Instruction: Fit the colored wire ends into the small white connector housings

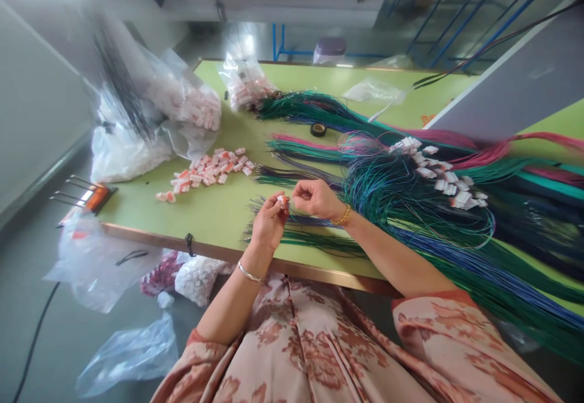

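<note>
Pinching connector (283, 199); bag (233, 72) holds more.

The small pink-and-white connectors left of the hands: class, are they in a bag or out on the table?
Out: the connectors lie scattered loose on the green table, in front of the plastic bags.

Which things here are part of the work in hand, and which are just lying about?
In hand: connector held by the left hand, right hand beside it; wire bundles; connector pile.
Lying about: tape roll, floor bags, orange tool.
</note>
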### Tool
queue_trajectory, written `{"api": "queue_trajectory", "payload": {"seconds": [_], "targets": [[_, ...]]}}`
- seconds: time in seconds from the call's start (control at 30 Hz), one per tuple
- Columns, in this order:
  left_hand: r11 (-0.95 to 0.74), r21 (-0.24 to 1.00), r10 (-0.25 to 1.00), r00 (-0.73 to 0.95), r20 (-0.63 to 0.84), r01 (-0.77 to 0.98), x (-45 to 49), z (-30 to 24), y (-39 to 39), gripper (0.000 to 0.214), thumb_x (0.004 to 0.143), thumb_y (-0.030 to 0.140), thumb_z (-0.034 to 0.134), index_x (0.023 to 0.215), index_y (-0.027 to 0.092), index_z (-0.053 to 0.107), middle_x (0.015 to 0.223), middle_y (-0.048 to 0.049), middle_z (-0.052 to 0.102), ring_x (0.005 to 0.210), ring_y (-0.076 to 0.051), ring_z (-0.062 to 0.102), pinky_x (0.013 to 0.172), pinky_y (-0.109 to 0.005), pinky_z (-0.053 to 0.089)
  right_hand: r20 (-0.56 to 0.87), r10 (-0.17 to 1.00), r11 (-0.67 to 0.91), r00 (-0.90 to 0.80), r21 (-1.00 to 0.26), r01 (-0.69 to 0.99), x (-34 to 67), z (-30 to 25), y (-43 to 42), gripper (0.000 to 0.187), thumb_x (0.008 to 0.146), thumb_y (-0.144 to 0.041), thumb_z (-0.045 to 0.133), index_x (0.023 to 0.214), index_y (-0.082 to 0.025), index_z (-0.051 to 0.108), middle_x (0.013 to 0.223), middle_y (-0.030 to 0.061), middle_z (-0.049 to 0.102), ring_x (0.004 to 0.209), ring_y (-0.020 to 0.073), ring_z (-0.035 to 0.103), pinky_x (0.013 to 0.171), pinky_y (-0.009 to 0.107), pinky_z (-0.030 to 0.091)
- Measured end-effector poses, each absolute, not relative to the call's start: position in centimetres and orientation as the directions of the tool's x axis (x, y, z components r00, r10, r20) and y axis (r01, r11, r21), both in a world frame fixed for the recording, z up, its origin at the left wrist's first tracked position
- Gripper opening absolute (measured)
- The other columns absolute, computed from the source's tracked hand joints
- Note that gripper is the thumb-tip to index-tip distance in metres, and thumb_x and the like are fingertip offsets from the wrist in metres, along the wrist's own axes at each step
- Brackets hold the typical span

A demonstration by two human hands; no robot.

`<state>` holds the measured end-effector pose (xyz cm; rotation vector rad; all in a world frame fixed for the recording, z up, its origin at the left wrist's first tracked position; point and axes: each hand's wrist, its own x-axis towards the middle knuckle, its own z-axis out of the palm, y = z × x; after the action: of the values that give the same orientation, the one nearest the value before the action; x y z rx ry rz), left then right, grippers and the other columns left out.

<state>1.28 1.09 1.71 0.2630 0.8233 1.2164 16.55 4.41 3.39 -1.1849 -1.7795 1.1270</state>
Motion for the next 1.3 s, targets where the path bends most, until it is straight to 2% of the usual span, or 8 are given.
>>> {"api": "queue_trajectory", "payload": {"seconds": [0.33, 0.47, 0.67, 0.83, 1.2, 1.3], "targets": [[0.347, 0.640, 0.916, 0.102, -0.387, -0.686, 1.6, 1.4, 0.9, 0.020, 0.071, 0.013, 0.073, 0.089, 0.016, 0.067, 0.077, 0.0004, 0.063, 0.065, -0.007, 0.055, 0.068, -0.021, 0.044, 0.116, 0.938, 0.238, -0.325, -0.901, 0.364, 16.6, 3.0, 3.8, 0.016, 0.070, -0.031, 0.060, 0.065, -0.016, 0.057, 0.051, -0.0058, 0.044, 0.048, 0.0056, 0.031, 0.045, 0.020, 0.025], [0.296, 0.695, 0.934, 0.046, -0.354, -0.656, 1.8, 1.2, 0.8, 0.024, 0.066, 0.016, 0.078, 0.088, 0.017, 0.068, 0.079, 0.0005, 0.065, 0.066, -0.007, 0.055, 0.070, -0.022, 0.043, 0.151, 0.935, 0.278, -0.321, -0.876, 0.395, 16.5, 2.9, 3.7, 0.016, 0.071, -0.030, 0.060, 0.065, -0.016, 0.057, 0.049, -0.0064, 0.043, 0.047, 0.0057, 0.030, 0.045, 0.020, 0.023], [0.253, 0.783, 0.942, -0.039, -0.332, -0.568, 1.9, 0.9, 0.7, 0.026, 0.060, 0.017, 0.082, 0.083, 0.016, 0.071, 0.077, 0.0007, 0.066, 0.067, -0.007, 0.056, 0.069, -0.023, 0.042, 0.217, 0.907, 0.354, -0.361, -0.856, 0.376, 16.2, 1.9, 3.5, 0.014, 0.075, -0.028, 0.058, 0.068, -0.016, 0.056, 0.054, -0.0048, 0.049, 0.049, 0.0065, 0.035, 0.049, 0.020, 0.028], [0.267, 0.784, 0.939, -0.033, -0.343, -0.560, 1.7, 1.4, 0.9, 0.027, 0.060, 0.020, 0.083, 0.084, 0.015, 0.070, 0.074, 0.0009, 0.065, 0.065, -0.006, 0.056, 0.066, -0.022, 0.042, 0.202, 0.890, 0.371, -0.410, -0.842, 0.391, 16.6, 2.2, 3.6, 0.015, 0.078, -0.029, 0.056, 0.075, -0.016, 0.059, 0.059, -0.0026, 0.056, 0.052, 0.0079, 0.042, 0.052, 0.020, 0.032], [0.266, 0.818, 0.938, -0.057, -0.341, -0.510, 2.0, 1.1, 1.0, 0.026, 0.057, 0.017, 0.083, 0.079, 0.014, 0.071, 0.069, -0.0005, 0.067, 0.064, -0.008, 0.058, 0.066, -0.023, 0.044, 0.287, 0.862, 0.508, -0.419, -0.505, 0.698, 15.5, 1.8, 2.7, 0.017, 0.084, -0.024, 0.048, 0.071, -0.018, 0.057, 0.068, 0.0064, 0.063, 0.060, 0.0140, 0.048, 0.059, 0.026, 0.031], [0.291, 0.809, 0.936, -0.022, -0.351, -0.511, 1.6, 1.3, 1.4, 0.027, 0.057, 0.017, 0.084, 0.079, 0.013, 0.071, 0.069, -0.0009, 0.067, 0.062, -0.008, 0.057, 0.065, -0.022, 0.043, 0.253, 0.851, 0.519, -0.460, -0.537, 0.665, 16.3, 2.9, 3.5, 0.017, 0.083, -0.024, 0.050, 0.073, -0.017, 0.061, 0.069, 0.0046, 0.065, 0.059, 0.0126, 0.048, 0.059, 0.025, 0.032]]}}
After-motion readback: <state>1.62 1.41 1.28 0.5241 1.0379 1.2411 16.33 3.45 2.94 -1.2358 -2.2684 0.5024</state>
